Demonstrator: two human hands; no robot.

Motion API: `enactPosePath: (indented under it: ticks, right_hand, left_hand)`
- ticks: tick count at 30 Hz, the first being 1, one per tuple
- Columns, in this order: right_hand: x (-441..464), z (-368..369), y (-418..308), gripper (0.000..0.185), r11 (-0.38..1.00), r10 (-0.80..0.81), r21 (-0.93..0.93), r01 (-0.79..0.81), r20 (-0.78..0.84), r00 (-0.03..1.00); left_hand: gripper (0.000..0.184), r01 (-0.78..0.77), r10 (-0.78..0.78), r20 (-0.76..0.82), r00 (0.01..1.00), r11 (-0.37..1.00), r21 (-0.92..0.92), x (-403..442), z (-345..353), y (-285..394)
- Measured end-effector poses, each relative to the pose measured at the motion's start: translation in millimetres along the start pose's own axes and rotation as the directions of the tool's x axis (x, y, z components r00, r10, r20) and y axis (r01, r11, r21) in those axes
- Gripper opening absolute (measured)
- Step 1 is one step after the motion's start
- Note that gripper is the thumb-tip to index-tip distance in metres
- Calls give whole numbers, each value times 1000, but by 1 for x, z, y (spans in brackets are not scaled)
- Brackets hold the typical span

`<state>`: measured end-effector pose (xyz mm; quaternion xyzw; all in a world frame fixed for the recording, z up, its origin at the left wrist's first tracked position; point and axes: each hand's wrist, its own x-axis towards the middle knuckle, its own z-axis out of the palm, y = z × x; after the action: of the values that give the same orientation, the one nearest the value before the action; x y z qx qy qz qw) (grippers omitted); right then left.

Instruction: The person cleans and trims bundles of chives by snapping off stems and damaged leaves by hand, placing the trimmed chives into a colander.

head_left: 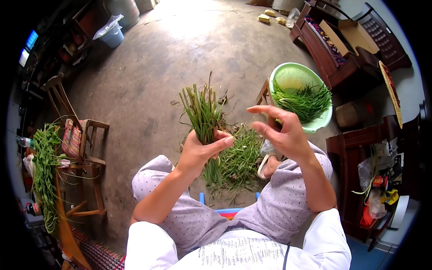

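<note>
1. Head view, hands: the left hand (200, 150) has its fingers wrapped around a bundle of chive-like stalks (201, 110), cut ends up, with the thumb stretched across it. The right hand (283, 132) is raised beside it, index finger and thumb spread apart. A speck of green shows by its curled fingers; whether they pinch it, I cannot tell.
2. Head view, surroundings: a heap of loose greens (240, 164) lies on the concrete floor (148, 99) between the feet. To the right, a pale green colander (288, 72) contains long green blades (306, 103), piled towards its near side.
3. Head view, progress: the work looks partway along. The blades in the colander appear tidy and already handled; the bundle in the grip and probably part of the tangled heap appear not yet dealt with.
</note>
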<state>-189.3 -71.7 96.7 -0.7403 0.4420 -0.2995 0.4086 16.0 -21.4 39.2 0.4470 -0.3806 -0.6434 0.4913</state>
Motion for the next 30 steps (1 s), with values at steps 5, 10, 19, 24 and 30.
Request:
enactPosePath:
  ticks: [5,10,19,24,30]
  right_hand:
    - [-1,22,9,18,941,114,300,-154,145,983]
    - [-1,25,9,15,889,122,423,-177,154,981]
    - [-2,22,10,10,941,-26,338,-11,105,994]
    - [3,20,11,9,938,-73,336,85,-48,996]
    - [-6,3,-7,13,997,41,-70,-40,11,999]
  left_hand:
    - [16,67,-58,107,992,995,-75,0,5,3]
    - [16,4,-1,87,996,1000,-31,-3,10,2]
    - [17,157,-129,203,971,980,-126,0,2,3]
    - [19,232,-192,231,954,959,-163,-1,2,7]
    - [18,198,-161,217,963,967,-160,-1,0,6]
